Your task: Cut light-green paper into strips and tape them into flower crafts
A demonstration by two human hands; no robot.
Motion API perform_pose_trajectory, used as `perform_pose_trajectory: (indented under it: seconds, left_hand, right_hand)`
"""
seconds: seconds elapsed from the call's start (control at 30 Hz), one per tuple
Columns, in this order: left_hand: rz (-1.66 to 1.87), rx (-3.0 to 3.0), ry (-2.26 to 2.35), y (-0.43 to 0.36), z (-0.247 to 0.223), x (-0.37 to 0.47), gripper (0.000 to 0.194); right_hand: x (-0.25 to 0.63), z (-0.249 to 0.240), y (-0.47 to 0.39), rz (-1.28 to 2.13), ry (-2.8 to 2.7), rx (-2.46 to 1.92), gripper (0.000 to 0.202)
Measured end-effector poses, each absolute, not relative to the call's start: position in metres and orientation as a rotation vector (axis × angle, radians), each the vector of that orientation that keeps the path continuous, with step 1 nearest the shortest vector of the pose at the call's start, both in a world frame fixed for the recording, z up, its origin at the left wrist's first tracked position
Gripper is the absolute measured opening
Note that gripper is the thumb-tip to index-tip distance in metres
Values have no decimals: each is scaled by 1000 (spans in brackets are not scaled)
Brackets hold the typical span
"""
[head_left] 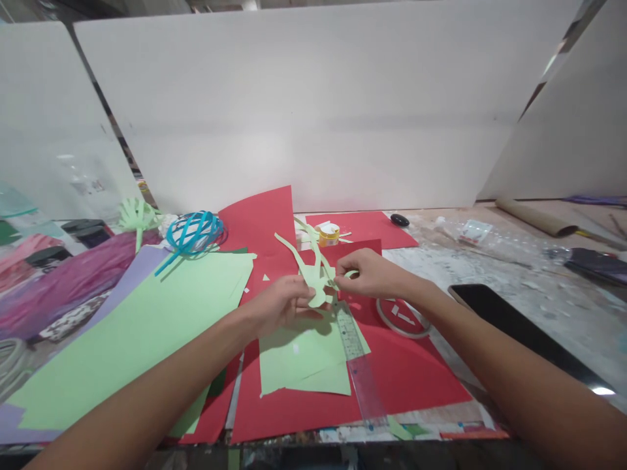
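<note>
Pinched in my left hand [284, 301] is a light green paper cutout [317, 287] with long thin strips rising from it. The fingers of my right hand [365, 271] are closed on one of its strips at the right side. Beneath both hands lie light green paper sheets [304, 359] on red paper [411, 378]. A clear plastic ruler [357, 365] rests over the green sheets' right edge. To the right, a tape roll [386, 320] lies on the red paper with small white scraps inside its ring.
Large green sheets [147, 333] and a blue paper-strip ball [196, 234] are at left, with a green paper piece [138, 215] behind. A small yellow tub [328, 234] stands ahead. On the right are a black phone-like slab [519, 333], a plastic bottle [490, 236] and a cardboard tube [536, 217].
</note>
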State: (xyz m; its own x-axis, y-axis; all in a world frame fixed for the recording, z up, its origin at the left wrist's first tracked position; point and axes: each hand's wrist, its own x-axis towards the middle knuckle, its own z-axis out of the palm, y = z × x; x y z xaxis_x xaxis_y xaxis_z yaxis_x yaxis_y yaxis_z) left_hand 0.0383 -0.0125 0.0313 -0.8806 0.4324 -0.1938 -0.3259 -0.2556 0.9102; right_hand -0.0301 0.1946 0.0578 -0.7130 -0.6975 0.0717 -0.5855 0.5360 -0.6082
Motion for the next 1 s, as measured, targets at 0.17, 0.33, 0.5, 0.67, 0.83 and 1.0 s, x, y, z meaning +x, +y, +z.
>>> perform_pose_trajectory:
  seconds: [0.17, 0.33, 0.5, 0.67, 0.83, 1.0]
  left_hand:
    - [2186, 85, 1362, -20, 36, 38, 14]
    - [2111, 21, 1350, -15, 30, 40, 14]
    - [2034, 26, 1551, -8, 28, 43, 21]
    - [2044, 37, 1597, -11, 28, 42, 20]
    - [2063, 100, 1553, -12, 30, 40, 21]
    - [2124, 84, 1558, -11, 29, 40, 19]
  right_hand:
    - [-28, 69, 200, -997, 2392, -1108, 20]
    - [-25, 70, 196, -992, 2362, -1104, 17]
    - [-23, 63, 192, -1079, 2509, -987, 17]
    - [-34, 59, 198, -1136, 2650, -907, 26]
    - [-46, 53, 206, -1133, 2745, -809, 29]
    - [-44, 52, 206, -1178, 2841, -864, 17]
